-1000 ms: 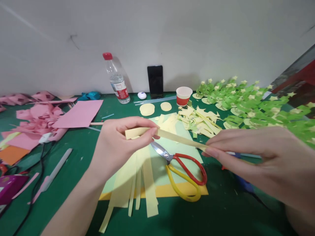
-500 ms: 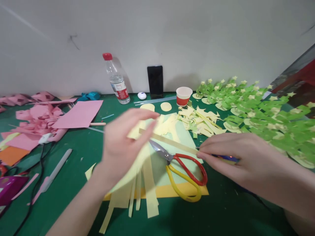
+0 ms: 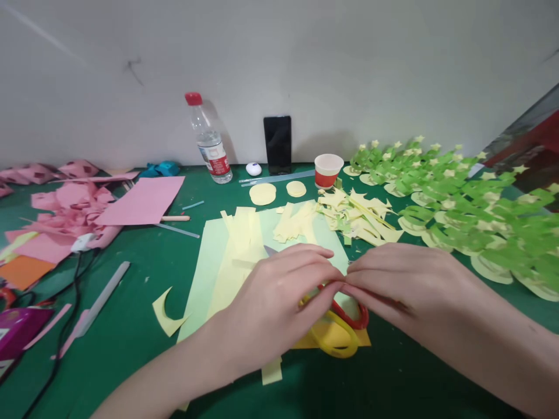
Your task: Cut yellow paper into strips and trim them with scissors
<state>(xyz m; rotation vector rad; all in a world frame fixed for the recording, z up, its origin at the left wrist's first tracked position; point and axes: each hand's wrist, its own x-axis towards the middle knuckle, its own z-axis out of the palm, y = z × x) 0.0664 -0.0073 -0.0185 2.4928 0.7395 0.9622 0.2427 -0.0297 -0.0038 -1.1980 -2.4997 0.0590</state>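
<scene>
My left hand (image 3: 286, 288) reaches across to the right, its thumb and fingertips meeting those of my right hand (image 3: 397, 285). Both pinch one end of a narrow pale yellow paper strip (image 3: 243, 263), whose far end shows to the left of my left hand; its middle is hidden. Beneath my left hand lie scissors with one yellow handle (image 3: 338, 340) and one red handle (image 3: 360, 317), their blades mostly covered. The scissors rest on a pale green sheet (image 3: 198, 279), along with cut yellow strips (image 3: 242, 227) and a small heap of shorter yellow pieces (image 3: 294, 224).
Yellow scraps (image 3: 358, 215) lie behind my right hand, near a paper cup (image 3: 328, 170). Green paper plants with stars (image 3: 458, 198) fill the right side. A water bottle (image 3: 212, 145) and a phone (image 3: 278, 144) stand at the wall. Pink paper (image 3: 142, 201) lies left.
My left hand has moved right and down, from the strip's left end to my right hand's fingertips. It now covers much of the scissors, and the yellow strips behind are uncovered.
</scene>
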